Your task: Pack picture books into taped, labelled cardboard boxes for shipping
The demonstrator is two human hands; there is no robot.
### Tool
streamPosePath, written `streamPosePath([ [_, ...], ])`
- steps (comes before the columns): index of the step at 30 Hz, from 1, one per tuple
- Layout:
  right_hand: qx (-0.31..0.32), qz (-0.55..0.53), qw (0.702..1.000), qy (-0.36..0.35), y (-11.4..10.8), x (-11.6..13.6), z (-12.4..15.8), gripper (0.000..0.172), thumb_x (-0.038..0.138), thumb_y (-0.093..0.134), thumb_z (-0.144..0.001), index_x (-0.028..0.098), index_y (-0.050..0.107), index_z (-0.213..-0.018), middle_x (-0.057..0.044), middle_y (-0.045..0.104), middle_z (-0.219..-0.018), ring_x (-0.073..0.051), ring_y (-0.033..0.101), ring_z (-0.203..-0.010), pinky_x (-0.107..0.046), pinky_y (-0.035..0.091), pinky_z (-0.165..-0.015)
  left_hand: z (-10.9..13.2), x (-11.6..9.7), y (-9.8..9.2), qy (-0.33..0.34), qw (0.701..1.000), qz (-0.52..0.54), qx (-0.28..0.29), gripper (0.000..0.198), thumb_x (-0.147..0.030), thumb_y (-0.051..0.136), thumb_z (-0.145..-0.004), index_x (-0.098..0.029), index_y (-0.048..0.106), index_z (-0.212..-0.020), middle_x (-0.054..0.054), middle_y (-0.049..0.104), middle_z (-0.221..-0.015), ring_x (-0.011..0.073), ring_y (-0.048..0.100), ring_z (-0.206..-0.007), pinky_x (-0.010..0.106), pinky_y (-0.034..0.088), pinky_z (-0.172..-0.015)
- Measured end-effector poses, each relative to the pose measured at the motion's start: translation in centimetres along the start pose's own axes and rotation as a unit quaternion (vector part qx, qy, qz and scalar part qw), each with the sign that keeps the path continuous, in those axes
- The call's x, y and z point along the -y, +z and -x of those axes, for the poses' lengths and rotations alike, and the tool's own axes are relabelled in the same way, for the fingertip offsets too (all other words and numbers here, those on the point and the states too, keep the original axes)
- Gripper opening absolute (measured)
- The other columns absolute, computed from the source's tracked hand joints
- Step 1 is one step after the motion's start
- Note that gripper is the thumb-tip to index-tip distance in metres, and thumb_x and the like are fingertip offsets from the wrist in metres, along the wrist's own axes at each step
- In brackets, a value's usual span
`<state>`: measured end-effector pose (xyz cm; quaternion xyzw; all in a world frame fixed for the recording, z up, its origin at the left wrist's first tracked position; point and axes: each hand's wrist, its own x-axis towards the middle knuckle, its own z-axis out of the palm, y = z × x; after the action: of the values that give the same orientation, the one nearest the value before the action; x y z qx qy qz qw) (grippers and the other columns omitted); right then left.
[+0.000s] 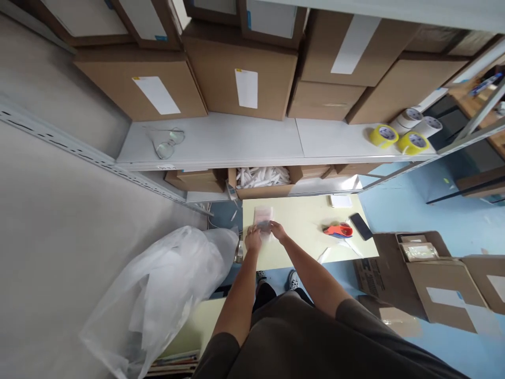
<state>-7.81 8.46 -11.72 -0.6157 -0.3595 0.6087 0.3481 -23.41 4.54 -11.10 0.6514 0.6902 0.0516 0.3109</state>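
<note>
A translucent pinkish packet (263,213), perhaps plastic-wrapped, lies on the pale yellow table (302,216), with a greyish band across its middle. My left hand (253,240) grips its near left side, fingers bent over the edge. From the right, my right hand (278,230) pinches the packet close to the grey band. What is inside the packet is too blurred to tell. Further right on the table are a red tape dispenser (338,230) and a black phone (361,226).
Shelves of cardboard boxes (240,73) stand ahead; eyeglasses (168,145) and tape rolls (383,136) lie on one shelf. Below is an open box of white pieces (263,177). A large clear plastic bag (169,289) stands left, open cartons (445,279) right.
</note>
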Motion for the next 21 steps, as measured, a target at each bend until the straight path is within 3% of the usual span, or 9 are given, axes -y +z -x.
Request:
streamPosePath([
  [5, 0.005, 0.052, 0.999, 0.012, 3.8, 1.9, -3.7, 0.029, 0.034, 0.072, -0.082, 0.016, 0.079, -0.104, -0.004, 0.076, -0.082, -0.025, 0.070, -0.087, -0.035, 0.056, -0.080, -3.1, 3.0, -2.6, -0.030, 0.999, 0.034, 0.009, 0.056, -0.005, 0.067, -0.088, -0.026, 0.071, -0.141, 0.011, 0.049, -0.169, 0.0343, 0.034, -0.163, 0.051, 0.048, -0.122],
  [10, -0.039, 0.088, 0.995, 0.017, 2.7, 3.6, -3.0, 0.040, 0.021, 0.069, -0.081, 0.019, 0.077, -0.121, -0.009, 0.081, -0.111, -0.028, 0.072, -0.109, -0.041, 0.057, -0.098, -3.6, 3.0, -4.7, 0.005, 0.996, 0.081, -0.034, 0.047, -0.003, 0.065, -0.087, -0.019, 0.075, -0.131, 0.014, 0.061, -0.158, 0.0318, 0.050, -0.153, 0.047, 0.042, -0.126],
  [13, -0.080, 0.113, 0.990, -0.008, -0.5, 4.9, -0.8, 0.043, 0.021, 0.067, -0.085, 0.023, 0.075, -0.127, -0.011, 0.077, -0.130, -0.027, 0.072, -0.119, -0.042, 0.056, -0.106, -3.7, 0.7, -6.0, 0.044, 0.985, 0.135, -0.095, 0.041, -0.011, 0.060, -0.092, -0.020, 0.075, -0.129, 0.012, 0.071, -0.143, 0.0268, 0.061, -0.140, 0.043, 0.044, -0.125],
  [15, -0.103, 0.125, 0.986, -0.033, -3.6, 5.7, 0.8, 0.041, 0.023, 0.066, -0.089, 0.024, 0.074, -0.129, -0.010, 0.077, -0.133, -0.026, 0.073, -0.121, -0.042, 0.057, -0.106, -4.2, -2.0, -6.5, 0.047, 0.975, 0.181, -0.123, 0.038, -0.017, 0.058, -0.094, -0.022, 0.075, -0.128, 0.012, 0.075, -0.135, 0.0262, 0.065, -0.134, 0.043, 0.048, -0.121],
  [18, -0.151, 0.116, 0.980, -0.060, -9.7, 6.8, 3.4, 0.039, 0.026, 0.065, -0.092, 0.025, 0.073, -0.131, -0.010, 0.078, -0.130, -0.026, 0.072, -0.123, -0.042, 0.057, -0.106, -5.2, -7.5, -6.0, 0.041, 0.956, 0.257, -0.136, 0.040, -0.025, 0.057, -0.098, -0.023, 0.071, -0.136, 0.012, 0.072, -0.141, 0.0270, 0.066, -0.133, 0.041, 0.055, -0.112],
  [21, -0.218, 0.085, 0.969, -0.080, -17.3, 7.1, 6.1, 0.039, 0.030, 0.067, -0.093, 0.024, 0.072, -0.132, -0.011, 0.078, -0.131, -0.026, 0.071, -0.125, -0.042, 0.057, -0.105, -5.9, -14.2, -4.0, 0.064, 0.943, 0.307, -0.108, 0.048, -0.030, 0.058, -0.100, -0.025, 0.062, -0.148, 0.012, 0.065, -0.152, 0.0254, 0.066, -0.134, 0.036, 0.059, -0.103],
])
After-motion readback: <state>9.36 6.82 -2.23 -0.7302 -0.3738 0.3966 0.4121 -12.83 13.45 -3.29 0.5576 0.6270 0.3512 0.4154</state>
